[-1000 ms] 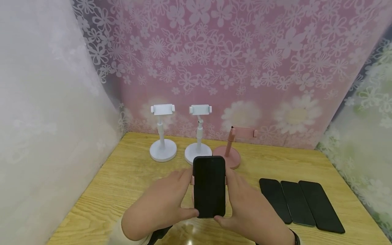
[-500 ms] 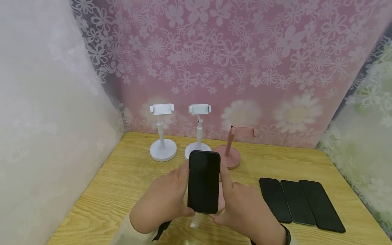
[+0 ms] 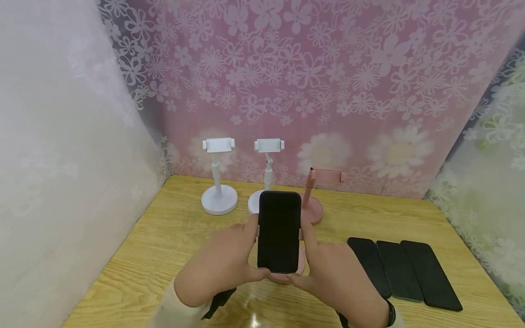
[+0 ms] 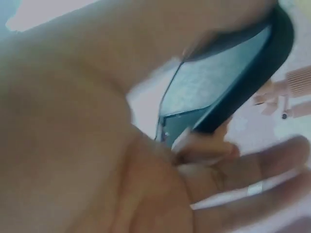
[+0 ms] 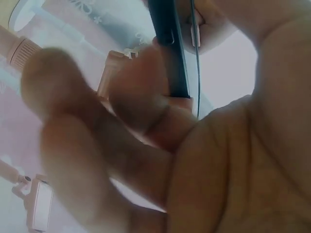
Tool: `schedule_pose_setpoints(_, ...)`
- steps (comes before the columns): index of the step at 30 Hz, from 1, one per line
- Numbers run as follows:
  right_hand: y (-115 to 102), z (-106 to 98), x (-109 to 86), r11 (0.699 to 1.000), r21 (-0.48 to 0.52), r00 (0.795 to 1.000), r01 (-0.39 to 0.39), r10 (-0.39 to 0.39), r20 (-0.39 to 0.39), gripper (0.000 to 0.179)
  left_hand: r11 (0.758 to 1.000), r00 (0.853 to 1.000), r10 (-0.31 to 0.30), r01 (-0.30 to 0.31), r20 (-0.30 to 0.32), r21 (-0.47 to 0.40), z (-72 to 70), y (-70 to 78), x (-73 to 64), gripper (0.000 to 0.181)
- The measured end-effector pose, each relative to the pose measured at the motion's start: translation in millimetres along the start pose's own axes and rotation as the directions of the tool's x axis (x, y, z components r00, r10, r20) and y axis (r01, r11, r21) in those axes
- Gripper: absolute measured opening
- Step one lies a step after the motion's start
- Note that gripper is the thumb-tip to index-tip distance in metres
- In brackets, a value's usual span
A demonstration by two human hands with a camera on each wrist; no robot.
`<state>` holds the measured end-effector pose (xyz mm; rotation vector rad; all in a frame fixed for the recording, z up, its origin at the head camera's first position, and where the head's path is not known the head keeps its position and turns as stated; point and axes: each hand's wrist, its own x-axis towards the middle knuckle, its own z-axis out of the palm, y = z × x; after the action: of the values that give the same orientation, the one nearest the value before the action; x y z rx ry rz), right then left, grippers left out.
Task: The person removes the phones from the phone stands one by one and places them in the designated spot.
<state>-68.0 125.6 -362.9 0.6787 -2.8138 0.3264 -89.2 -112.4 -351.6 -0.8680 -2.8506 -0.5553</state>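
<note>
A black smartphone (image 3: pixel 279 232) stands upright at the front middle, its dark screen facing me. It sits in a pink phone stand whose clamp ends show at both long edges. The stand's round base (image 3: pixel 301 263) peeks out below and to the right; its post is hidden behind the phone. My left hand (image 3: pixel 221 262) grips the left edge, thumb at the lower left corner. On the other side my right hand (image 3: pixel 338 273) mirrors it, thumb near the lower right corner. In the right wrist view, the phone's edge (image 5: pixel 170 48) runs down between fingers and thumb.
Two white phone stands, one at left (image 3: pixel 218 200) and one in the middle (image 3: pixel 268 175), stand along the back. Beside them is another pink stand (image 3: pixel 312 209). Three black phones (image 3: pixel 402 269) lie side by side on the wooden table (image 3: pixel 135 269) at right. Floral curtains enclose the table.
In the head view the phone and pink stand have moved up, away from me, both hands travelling with them. They shifted slightly left, then back right. More of the pink base shows below the phone.
</note>
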Motion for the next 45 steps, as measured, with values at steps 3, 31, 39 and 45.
schedule_pose_setpoints(3,1.6,0.2,1.3,0.997,0.077,0.999,-0.016,0.012,0.045,0.141,0.995,0.999,-0.021,0.023,0.025,-0.098,-10.2,-8.4,-0.7,0.057)
schedule_pose_setpoints(31,8.8,-2.8,9.9,0.952,0.303,0.977,0.032,0.035,-0.212,0.020,0.983,0.994,0.010,-0.029,-0.106,-0.180,-14.8,-11.7,3.0,0.023)
schedule_pose_setpoints(39,9.5,-4.6,7.2,0.969,0.246,0.971,0.037,0.023,-0.237,0.019,0.981,0.996,0.011,-0.028,-0.090,-0.190,-14.1,-11.7,4.7,0.022)
schedule_pose_setpoints(45,11.0,-5.7,8.3,0.968,0.250,0.971,0.026,0.035,-0.236,0.020,0.982,0.995,0.025,-0.043,-0.098,-0.185,-13.0,-11.8,7.5,0.022)
